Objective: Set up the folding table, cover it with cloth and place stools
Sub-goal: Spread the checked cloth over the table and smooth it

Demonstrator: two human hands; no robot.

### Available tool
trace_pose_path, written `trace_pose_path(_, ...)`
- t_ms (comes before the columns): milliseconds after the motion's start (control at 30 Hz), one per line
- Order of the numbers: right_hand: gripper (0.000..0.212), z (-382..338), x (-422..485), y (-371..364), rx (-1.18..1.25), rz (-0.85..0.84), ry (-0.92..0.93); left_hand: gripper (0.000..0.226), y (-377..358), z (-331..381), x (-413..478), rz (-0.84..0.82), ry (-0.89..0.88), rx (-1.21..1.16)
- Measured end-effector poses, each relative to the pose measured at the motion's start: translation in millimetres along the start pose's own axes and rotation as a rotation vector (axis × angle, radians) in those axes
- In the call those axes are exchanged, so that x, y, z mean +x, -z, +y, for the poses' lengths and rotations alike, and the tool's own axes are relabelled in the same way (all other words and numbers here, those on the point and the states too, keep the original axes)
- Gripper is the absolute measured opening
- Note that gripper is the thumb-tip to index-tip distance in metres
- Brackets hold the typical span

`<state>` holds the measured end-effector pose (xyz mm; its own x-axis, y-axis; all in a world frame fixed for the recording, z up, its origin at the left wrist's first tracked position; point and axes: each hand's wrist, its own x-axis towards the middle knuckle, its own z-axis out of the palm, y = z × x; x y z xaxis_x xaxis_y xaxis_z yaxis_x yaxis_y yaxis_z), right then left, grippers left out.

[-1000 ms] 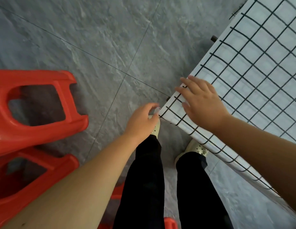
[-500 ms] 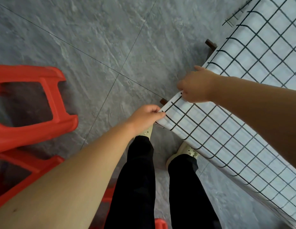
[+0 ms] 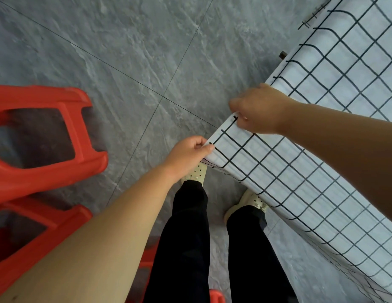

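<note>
A white cloth with a black grid (image 3: 317, 132) covers the folding table at the right and hangs over its near edge. My left hand (image 3: 187, 155) pinches the cloth's corner just above my left shoe. My right hand (image 3: 259, 110) grips the cloth's edge a little further along, fingers curled over it. A dark table foot (image 3: 283, 55) pokes out beyond the cloth's far edge. Red plastic stools (image 3: 44, 136) are stacked on their side at the left, apart from both hands.
The floor is grey stone tile (image 3: 136, 51) with thin joints. My legs in black trousers and pale shoes (image 3: 196, 173) stand right against the table's corner. Another red stool part (image 3: 217, 296) shows at the bottom edge.
My right hand went from lying flat on the cloth to gripping its edge further from me. My left hand kept its pinch on the corner. The view drifted slightly right.
</note>
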<state>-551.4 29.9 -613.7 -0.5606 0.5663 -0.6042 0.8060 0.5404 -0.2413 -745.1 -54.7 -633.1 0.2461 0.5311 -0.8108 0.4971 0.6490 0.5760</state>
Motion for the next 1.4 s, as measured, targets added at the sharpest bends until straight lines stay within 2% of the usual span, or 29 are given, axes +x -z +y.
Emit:
trace_pose_path(133, 0.004, -3, 6, -2, 0.016, 0.028, 0.002, 0.02, 8, -7, 3, -0.006, 0.017, 0.018)
trace_pose_path(200, 0.018, -2, 5, -10, -0.019, 0.173, 0.021, 0.026, 6, -5, 1, 0.015, -0.009, 0.075)
trace_pose_path(233, 0.027, -2, 2, -12, 0.0, 0.284, -0.007, 0.04, 3, -3, -1, 0.078, -0.054, 0.158)
trace_pose_path(300, 0.036, -3, -8, -15, 0.117, 0.516, -0.159, 0.069, -6, 9, -10, 0.299, -0.25, 0.37)
trace_pose_path(333, 0.036, -3, -17, -16, 0.179, 0.619, -0.261, 0.072, -13, 19, -16, 0.371, -0.374, 0.463)
trace_pose_path(400, 0.033, 2, -36, -22, 0.241, 0.751, -0.413, 0.067, -33, 39, -24, 0.342, -0.574, 0.572)
trace_pose_path(500, 0.028, 23, -59, -37, 0.236, 0.674, -0.463, 0.061, -67, 60, -14, 0.265, -0.717, 0.639)
trace_pose_path(667, 0.029, 67, -71, -37, 0.151, 0.628, -0.335, 0.058, -107, 94, 19, 0.261, -0.609, 0.579)
trace_pose_path(833, 0.027, 124, -78, -25, 0.027, 0.549, -0.2, 0.058, -131, 118, 48, 0.42, -0.512, 0.658)
trace_pose_path(933, 0.034, 154, -79, -17, -0.029, 0.485, -0.135, 0.055, -142, 138, 61, 0.506, -0.537, 0.698)
trace_pose_path(1167, 0.05, 241, -79, 15, 0.098, 0.536, -0.388, 0.056, -160, 188, 107, 0.495, -0.574, 0.72)
trace_pose_path(1267, 0.057, 274, -80, 26, 0.197, 0.468, -0.468, 0.056, -165, 185, 112, 0.518, -0.553, 0.733)
trace_pose_path(1400, 0.052, 295, -70, 34, 0.301, 0.351, -0.438, 0.057, -169, 182, 113, 0.56, -0.531, 0.827)
